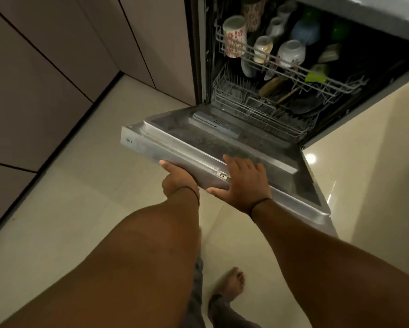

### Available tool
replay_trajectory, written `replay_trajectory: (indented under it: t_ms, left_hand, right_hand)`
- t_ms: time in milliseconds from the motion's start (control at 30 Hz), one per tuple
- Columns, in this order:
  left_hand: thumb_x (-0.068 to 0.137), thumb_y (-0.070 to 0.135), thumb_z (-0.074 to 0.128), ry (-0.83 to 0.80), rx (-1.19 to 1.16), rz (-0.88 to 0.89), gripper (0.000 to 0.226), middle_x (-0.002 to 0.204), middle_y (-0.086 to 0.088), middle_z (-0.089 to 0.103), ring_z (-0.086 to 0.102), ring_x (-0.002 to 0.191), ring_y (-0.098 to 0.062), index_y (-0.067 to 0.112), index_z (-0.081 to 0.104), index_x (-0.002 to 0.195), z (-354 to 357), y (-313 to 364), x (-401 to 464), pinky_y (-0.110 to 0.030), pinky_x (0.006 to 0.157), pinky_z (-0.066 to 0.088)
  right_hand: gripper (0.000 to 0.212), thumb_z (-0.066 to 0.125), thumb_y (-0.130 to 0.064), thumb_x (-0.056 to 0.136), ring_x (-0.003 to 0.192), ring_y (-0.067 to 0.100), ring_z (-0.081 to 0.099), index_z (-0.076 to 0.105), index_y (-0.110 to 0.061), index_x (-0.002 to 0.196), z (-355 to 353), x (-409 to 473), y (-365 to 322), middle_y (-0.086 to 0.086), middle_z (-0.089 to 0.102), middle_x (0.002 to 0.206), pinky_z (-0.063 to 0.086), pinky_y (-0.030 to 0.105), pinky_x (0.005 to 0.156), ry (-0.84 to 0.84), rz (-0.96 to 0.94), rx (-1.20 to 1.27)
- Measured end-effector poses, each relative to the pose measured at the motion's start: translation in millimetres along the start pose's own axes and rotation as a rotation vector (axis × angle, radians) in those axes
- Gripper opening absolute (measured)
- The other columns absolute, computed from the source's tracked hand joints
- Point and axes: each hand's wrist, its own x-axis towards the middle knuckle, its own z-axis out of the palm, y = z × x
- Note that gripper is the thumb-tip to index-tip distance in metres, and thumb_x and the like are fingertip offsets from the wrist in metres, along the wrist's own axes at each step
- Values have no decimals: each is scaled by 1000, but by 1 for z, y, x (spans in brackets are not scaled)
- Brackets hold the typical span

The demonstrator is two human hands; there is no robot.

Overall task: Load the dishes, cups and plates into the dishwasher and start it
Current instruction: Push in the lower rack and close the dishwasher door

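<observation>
steel dishwasher door (198, 147) half-lowered, left hand (178, 183) grip curled under, right hand (244, 183) grip spread flat

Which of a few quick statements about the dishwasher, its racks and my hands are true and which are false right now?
1. The dishwasher door is fully shut. False: it hangs partly open, with both racks visible behind it.
2. Both hands hold the door's top edge. True: the left hand grips from underneath, and the right hand lies over the edge.
3. The upper rack is empty. False: it holds upturned cups and bowls, including a floral mug.
4. The lower rack is pulled out onto the door. False: it sits inside the tub.
5. The person stands barefoot on a tiled floor. True.
</observation>
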Motion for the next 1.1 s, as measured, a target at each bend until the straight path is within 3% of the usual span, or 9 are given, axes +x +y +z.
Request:
replay_trajectory:
  t_ms: [67, 233, 300, 367, 467, 567, 733, 933, 1100]
  left_hand:
    - [69, 90, 13, -20, 46, 61, 107, 107, -23, 66, 66, 89, -44, 2, 61, 109, 4, 14, -8, -55, 88, 52]
    - [80, 82, 14, -48, 145, 237, 79, 90, -12, 67, 65, 79, -36, 13, 53, 73, 26, 56, -35, -45, 83, 54]
    - [96, 65, 20, -75, 194, 365, 73, 84, -6, 61, 58, 79, -28, 7, 62, 80, 39, 73, -45, -31, 80, 45]
    - [102, 51, 23, -111, 225, 506, 67, 81, -7, 60, 56, 81, -27, 2, 63, 82, 53, 88, -57, -30, 73, 38]
    - [103, 50, 24, -165, 256, 662, 66, 91, -11, 67, 61, 87, -29, -1, 66, 96, 81, 109, -68, -31, 73, 42]
    - [102, 51, 20, -235, 324, 744, 69, 86, -8, 66, 59, 81, -27, 0, 66, 92, 106, 132, -71, -33, 71, 43]
    - [103, 49, 17, -309, 407, 802, 68, 81, -8, 64, 59, 77, -26, 3, 64, 88, 138, 169, -85, -31, 66, 41]
    - [104, 49, 19, -420, 459, 748, 63, 87, -9, 63, 59, 82, -25, 3, 63, 97, 169, 212, -105, -33, 70, 44]
    - [104, 47, 16, -450, 596, 783, 66, 90, -16, 65, 61, 83, -28, 1, 63, 94, 189, 235, -114, -36, 71, 47]
  right_hand:
    - [100, 56, -79, 69, 123, 25, 46, 32, -21, 147, -14, 2, 5, 2, 50, 137, 34, 46, 103, 54, -11, -74]
    - [105, 71, -64, 66, 125, 29, 44, 25, -19, 149, -49, 15, 17, 7, 45, 138, 29, 52, 105, 117, 57, -225]
    - [106, 77, -54, 65, 124, 31, 44, 27, -15, 149, -59, 25, 24, 10, 44, 138, 30, 51, 104, 167, 90, -270]
    - [102, 79, -46, 68, 129, 33, 42, 29, -11, 150, -69, 40, 34, 13, 42, 143, 31, 50, 106, 239, 102, -285]
    - [93, 74, -39, 80, 141, 33, 32, 26, -6, 151, -87, 64, 52, 16, 33, 154, 25, 47, 116, 319, 99, -280]
    - [86, 65, -31, 91, 148, 33, 17, 13, -4, 154, -106, 83, 69, 17, 18, 160, 16, 47, 121, 306, 96, -353]
    - [83, 59, -39, 93, 150, 32, 9, 12, -8, 155, -140, 111, 89, 16, 11, 162, 10, 50, 121, 288, 123, -378]
    - [124, 77, -53, 70, 149, 36, -5, 0, -5, 155, -196, 145, 97, 21, -1, 161, -6, 49, 120, 342, 380, -360]
    - [135, 67, -69, 70, 148, 35, -14, -17, -1, 151, -224, 171, 117, 21, -12, 160, -11, 50, 119, 245, 491, -415]
